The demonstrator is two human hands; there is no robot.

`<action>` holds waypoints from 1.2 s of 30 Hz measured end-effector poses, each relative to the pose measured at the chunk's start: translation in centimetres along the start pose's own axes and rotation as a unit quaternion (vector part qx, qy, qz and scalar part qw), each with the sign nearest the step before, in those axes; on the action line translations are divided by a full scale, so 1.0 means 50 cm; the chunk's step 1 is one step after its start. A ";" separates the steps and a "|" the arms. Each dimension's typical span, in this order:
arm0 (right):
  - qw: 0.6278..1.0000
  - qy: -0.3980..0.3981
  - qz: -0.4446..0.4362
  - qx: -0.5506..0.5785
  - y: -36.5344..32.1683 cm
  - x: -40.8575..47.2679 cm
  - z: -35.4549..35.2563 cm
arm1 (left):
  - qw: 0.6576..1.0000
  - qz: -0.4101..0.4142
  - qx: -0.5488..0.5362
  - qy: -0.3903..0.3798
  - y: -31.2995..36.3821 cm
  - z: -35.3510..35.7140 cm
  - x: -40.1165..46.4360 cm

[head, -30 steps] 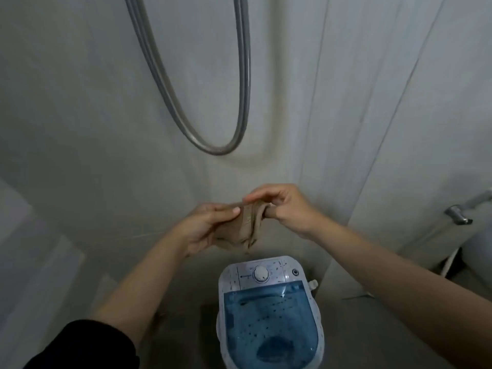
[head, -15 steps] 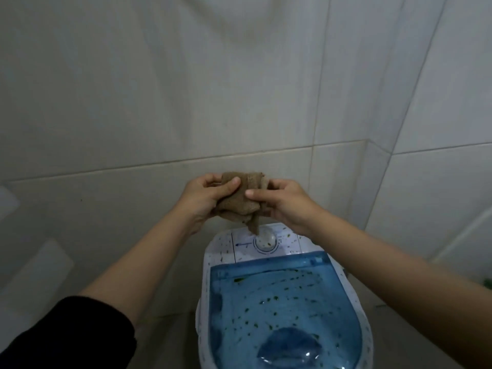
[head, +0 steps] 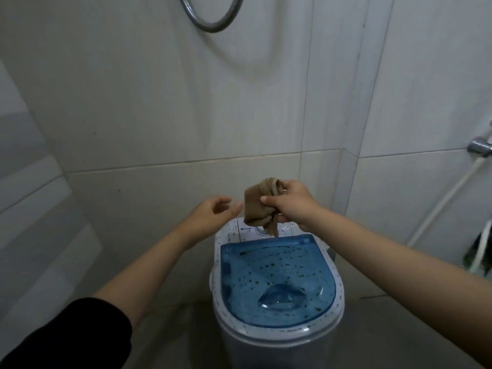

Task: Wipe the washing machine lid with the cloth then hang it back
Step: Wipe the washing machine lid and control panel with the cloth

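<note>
Gripping folded brown cloth [head: 256,206] in right hand [head: 291,206] above speckled blue lid [head: 277,278]; left hand [head: 213,211] hovering open, empty. Likely handling soft, light, floppy; holding bunched middle.

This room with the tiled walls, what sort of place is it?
Most likely a home bathroom or wash area: tiled walls, a metal shower hose hanging in a loop, a tap at the right, and a small washing machine on the floor.
</note>
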State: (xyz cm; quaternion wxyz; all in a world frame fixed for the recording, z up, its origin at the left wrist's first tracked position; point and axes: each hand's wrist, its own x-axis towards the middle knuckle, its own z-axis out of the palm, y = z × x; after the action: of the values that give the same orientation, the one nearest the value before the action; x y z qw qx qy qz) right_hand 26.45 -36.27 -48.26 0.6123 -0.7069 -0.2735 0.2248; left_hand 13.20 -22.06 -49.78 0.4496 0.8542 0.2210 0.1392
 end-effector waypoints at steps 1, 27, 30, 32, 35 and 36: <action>0.999 0.014 -0.011 -0.045 0.004 0.003 0.001 | 0.999 -0.009 0.046 -0.023 -0.018 -0.002 -0.016; 0.750 -0.163 -0.151 -0.623 0.149 0.137 0.227 | 0.932 0.022 0.273 -0.237 -0.314 0.073 -0.068; 0.735 -0.183 -0.182 -0.627 0.165 0.112 0.238 | 0.934 0.024 0.268 -0.234 -0.315 0.074 -0.066; 0.738 -0.195 -0.193 -0.617 0.170 0.086 0.241 | 0.938 0.037 0.261 -0.225 -0.316 0.074 -0.066; 0.732 -0.209 -0.212 -0.613 0.174 0.045 0.238 | 0.947 0.064 0.240 -0.205 -0.313 0.074 -0.067; 0.731 -0.215 -0.216 -0.610 0.175 0.034 0.235 | 0.948 0.069 0.235 -0.202 -0.313 0.073 -0.068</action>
State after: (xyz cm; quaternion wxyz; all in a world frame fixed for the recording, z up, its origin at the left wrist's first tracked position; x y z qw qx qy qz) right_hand 20.99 -27.30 -58.65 0.0064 -0.7832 -0.6215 0.0171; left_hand 7.93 -18.57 -64.93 0.2605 0.9591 0.0924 -0.0617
